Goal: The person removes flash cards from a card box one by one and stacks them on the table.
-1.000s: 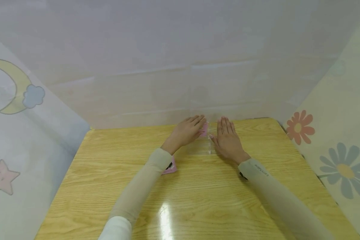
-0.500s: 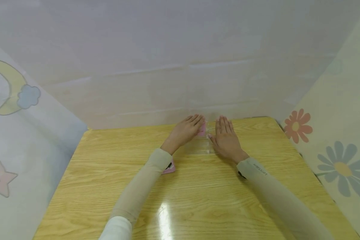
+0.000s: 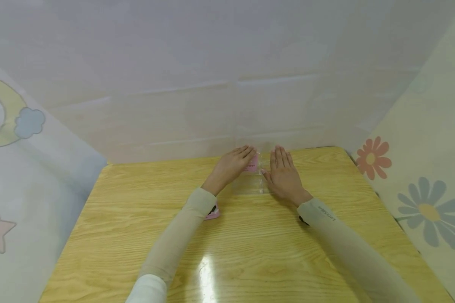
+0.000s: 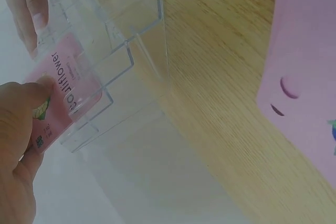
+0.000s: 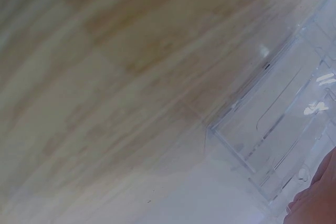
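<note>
A pink card [image 4: 65, 77] printed "cauliflower", with a vegetable picture, sits partly inside a clear plastic holder [image 4: 147, 51] that has stepped compartments. My left hand [image 3: 229, 166] pinches this card, its thumb [image 4: 31, 93] lying on the card's face in the left wrist view. On the holder's right side is my right hand [image 3: 285, 179], fingers straight and close together, thumb towards the holder's edge. The right wrist view catches only part of that hand [image 5: 317, 200] beside the clear plastic. My left hand covers much of the card in the head view.
More pink cards [image 3: 212, 214] lie on the wooden table [image 3: 273, 252], partly under my left forearm; the left wrist view shows them [image 4: 304, 51] closer. A pale sheet wall [image 3: 167, 122] stands right behind the holder. Printed panels [image 3: 436, 168] flank the table.
The head view has turned slightly, so everything sits a little further left. Both hands keep almost the same place at the holder, and a bit more of the card's print shows.
</note>
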`<state>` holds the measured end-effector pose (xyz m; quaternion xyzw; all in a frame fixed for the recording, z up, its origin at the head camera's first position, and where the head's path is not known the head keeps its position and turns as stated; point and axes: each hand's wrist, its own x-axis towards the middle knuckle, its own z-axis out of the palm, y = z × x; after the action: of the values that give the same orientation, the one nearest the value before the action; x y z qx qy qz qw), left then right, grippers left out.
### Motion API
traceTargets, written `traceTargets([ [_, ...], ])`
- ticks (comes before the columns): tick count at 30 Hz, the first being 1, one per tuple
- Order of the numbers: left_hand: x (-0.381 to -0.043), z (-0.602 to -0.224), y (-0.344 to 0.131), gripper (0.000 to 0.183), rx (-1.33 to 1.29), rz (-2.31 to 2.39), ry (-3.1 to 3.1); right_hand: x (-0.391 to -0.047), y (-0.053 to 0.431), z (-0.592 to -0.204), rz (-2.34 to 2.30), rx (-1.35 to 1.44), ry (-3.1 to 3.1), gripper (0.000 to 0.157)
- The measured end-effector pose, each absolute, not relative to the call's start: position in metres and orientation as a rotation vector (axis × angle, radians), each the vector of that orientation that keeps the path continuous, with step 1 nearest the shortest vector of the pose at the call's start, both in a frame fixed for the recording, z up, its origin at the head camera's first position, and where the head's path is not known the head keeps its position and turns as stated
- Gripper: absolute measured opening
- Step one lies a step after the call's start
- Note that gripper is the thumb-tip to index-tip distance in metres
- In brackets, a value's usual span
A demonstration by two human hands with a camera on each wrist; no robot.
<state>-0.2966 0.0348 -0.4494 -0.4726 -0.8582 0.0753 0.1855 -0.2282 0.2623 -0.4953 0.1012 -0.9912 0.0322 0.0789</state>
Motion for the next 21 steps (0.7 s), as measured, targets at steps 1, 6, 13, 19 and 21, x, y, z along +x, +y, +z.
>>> traceTargets([
  [1,-0.297,-0.449,0.035,0.054,-1.331,0.204,-2.417,-0.228,0.262,-0.496,0.098,0.304,-2.965,0.082],
  [6,-0.300,-0.447,0.036,0.049,-1.335,0.080,-2.451,-0.228,0.263,-0.496,0.089,0.302,-2.953,0.081],
  [13,-0.306,-0.438,0.040,0.039,-1.331,-0.119,-2.500,-0.229,0.263,-0.497,0.088,0.310,-2.920,0.079],
  [19,-0.309,-0.434,0.042,0.039,-1.351,-0.212,-2.560,-0.230,0.263,-0.498,0.077,0.304,-2.946,0.080],
  [21,-0.309,-0.432,0.042,0.041,-1.351,-0.243,-2.591,-0.231,0.263,-0.498,0.081,0.301,-2.951,0.080],
])
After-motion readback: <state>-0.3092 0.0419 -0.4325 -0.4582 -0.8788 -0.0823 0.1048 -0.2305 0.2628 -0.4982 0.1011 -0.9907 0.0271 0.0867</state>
